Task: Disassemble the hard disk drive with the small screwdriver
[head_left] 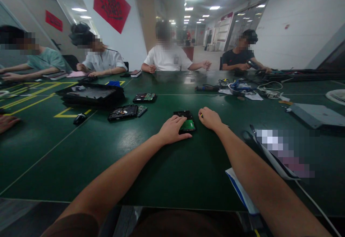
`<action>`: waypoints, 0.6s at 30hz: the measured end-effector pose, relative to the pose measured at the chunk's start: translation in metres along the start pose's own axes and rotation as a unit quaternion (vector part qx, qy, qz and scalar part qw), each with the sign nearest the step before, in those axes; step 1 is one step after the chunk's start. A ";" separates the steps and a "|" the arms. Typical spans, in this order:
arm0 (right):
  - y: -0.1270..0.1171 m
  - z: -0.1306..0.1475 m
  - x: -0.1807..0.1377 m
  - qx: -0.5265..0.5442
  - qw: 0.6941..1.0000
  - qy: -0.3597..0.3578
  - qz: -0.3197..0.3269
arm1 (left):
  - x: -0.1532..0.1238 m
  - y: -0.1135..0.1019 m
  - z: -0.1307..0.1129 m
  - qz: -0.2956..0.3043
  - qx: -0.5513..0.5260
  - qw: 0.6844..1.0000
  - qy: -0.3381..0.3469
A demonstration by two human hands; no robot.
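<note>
A black hard drive with a green circuit board facing up lies on the dark green table in front of me. My left hand rests on its left edge, fingers curled over it. My right hand is just to the drive's right, closed in a pinch on a thin tool with a yellow tip, too small to name.
Another opened drive and a loose board lie to the left, beside a black tray and a mouse. Cables and tools clutter the far right. A grey box and papers sit near my right arm. Several people sit around the table.
</note>
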State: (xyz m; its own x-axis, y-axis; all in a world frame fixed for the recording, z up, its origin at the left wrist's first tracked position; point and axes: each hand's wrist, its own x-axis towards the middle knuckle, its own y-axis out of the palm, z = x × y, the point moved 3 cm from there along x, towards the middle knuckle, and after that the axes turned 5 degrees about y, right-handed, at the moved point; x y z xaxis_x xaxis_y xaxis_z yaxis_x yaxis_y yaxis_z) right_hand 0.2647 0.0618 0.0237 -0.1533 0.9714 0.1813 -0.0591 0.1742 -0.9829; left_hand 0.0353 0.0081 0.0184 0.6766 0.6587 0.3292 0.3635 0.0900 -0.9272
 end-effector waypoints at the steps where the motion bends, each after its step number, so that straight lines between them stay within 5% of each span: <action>1: 0.000 0.001 0.000 -0.002 1.000 0.004 0.001 | -0.001 0.000 -0.001 -0.002 0.002 1.000 -0.001; 13: 0.003 0.014 0.006 -0.007 0.997 0.078 0.002 | -0.007 -0.004 -0.006 -0.065 0.002 0.998 -0.003; 18: 0.002 0.015 0.005 -0.024 0.998 0.056 0.014 | -0.008 -0.005 -0.030 -0.070 0.027 0.991 0.111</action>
State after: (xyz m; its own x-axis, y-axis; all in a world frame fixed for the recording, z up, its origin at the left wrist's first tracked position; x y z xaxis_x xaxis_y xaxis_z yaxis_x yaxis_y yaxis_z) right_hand 0.2491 0.0651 0.0226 -0.0421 0.9874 0.1527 -0.0089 0.1525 -0.9883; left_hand 0.0473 -0.0200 0.0263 0.7483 0.4574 0.4804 0.4323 0.2131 -0.8762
